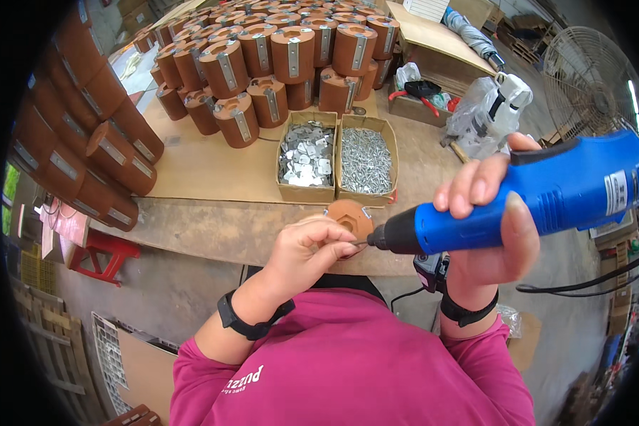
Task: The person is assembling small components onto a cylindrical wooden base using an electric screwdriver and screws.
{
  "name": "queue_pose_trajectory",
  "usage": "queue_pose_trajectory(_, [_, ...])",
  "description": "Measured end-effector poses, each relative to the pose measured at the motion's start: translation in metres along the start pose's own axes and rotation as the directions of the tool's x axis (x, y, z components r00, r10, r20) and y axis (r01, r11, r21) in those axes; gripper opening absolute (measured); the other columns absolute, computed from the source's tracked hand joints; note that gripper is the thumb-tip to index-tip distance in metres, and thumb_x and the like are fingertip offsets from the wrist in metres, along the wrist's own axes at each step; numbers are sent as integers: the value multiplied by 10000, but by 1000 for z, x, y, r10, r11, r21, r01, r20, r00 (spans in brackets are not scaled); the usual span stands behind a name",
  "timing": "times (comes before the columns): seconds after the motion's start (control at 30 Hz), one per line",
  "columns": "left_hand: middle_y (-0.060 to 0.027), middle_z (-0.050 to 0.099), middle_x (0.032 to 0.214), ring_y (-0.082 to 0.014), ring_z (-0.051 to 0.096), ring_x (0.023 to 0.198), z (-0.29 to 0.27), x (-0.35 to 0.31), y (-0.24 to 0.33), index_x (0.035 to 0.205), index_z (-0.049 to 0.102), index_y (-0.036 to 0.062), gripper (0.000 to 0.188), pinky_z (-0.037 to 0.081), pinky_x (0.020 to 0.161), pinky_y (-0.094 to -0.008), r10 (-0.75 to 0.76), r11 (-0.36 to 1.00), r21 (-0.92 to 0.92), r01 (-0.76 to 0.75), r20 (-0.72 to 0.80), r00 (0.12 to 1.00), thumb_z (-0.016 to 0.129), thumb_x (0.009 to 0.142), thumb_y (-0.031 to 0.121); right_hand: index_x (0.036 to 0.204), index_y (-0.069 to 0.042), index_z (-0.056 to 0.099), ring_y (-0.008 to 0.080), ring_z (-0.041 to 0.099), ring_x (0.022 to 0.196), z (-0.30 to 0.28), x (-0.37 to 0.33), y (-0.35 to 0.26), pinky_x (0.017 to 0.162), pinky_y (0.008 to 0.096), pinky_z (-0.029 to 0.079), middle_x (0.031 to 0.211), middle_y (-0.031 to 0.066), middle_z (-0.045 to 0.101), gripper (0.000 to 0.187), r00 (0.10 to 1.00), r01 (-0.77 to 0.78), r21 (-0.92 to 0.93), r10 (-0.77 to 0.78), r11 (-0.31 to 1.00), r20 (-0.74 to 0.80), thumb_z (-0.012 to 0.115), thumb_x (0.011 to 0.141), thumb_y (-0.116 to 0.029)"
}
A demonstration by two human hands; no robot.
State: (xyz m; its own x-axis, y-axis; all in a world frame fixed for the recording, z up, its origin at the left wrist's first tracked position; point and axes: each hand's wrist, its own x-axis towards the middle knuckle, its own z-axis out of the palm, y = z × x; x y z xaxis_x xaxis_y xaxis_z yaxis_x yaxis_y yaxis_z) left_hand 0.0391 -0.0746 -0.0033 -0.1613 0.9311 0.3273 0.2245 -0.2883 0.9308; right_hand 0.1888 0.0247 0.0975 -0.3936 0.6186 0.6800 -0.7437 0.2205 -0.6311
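Observation:
My right hand is wrapped around a blue electric screwdriver, which lies nearly level with its black nose pointing left. My left hand pinches with thumb and forefinger at the tip of the thin driver bit. Whatever lies between those fingertips is too small and covered to make out. Just beyond and below them, at the table's near edge, stands a brown cylinder with a hexagonal recess in its top and small metal pieces at its rim. My left hand partly hides it.
Behind the cylinder sit a carton of flat metal plates and a carton of screws. Stacked brown cylinders with metal strips fill the table's back and left. A tool box, plastic bags and a fan are at right.

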Motion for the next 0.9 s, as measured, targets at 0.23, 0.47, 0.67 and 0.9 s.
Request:
queue_pose_trajectory(0.23, [-55, 586, 978, -308, 443, 1025, 13, 0, -5, 789, 604, 29, 162, 351, 868, -383, 235, 878, 444, -181, -69, 970, 638, 634, -6, 1167, 13, 305, 192, 524, 641, 11, 1, 17, 623, 340, 461, 722, 102, 491, 483, 979, -202, -337, 186, 919, -79, 502, 727, -16])
queue_pose_trajectory(0.47, [-111, 435, 1214, -343, 317, 1159, 18, -17, -11, 960, 580, 57, 315, 235, 922, -459, 62, 891, 453, -41, -31, 998, 495, 670, -33, 1127, 13, 348, 167, 544, 625, 20, -2, 30, 604, 298, 460, 691, 92, 518, 461, 969, -247, -422, 219, 872, -116, 521, 702, 52])
queue_pose_trajectory(0.67, [-122, 414, 1236, -351, 281, 1184, 19, -19, -15, 978, 575, 50, 322, 192, 938, -480, 32, 893, 450, -12, -37, 999, 490, 676, -24, 1122, 13, 351, 161, 542, 624, 20, -3, 32, 606, 292, 457, 693, 88, 518, 460, 974, -220, -458, 217, 861, -60, 526, 700, 60])
queue_pose_trajectory(0.9, [-163, 340, 1275, -383, 254, 1189, 14, -14, -8, 1037, 525, 75, 401, 160, 949, -481, 71, 872, 488, -33, -61, 996, 626, 651, 118, 1093, 1, 363, 148, 537, 631, 20, -1, 40, 597, 281, 448, 714, 79, 517, 432, 969, -233, -451, 244, 862, -33, 546, 706, 55])
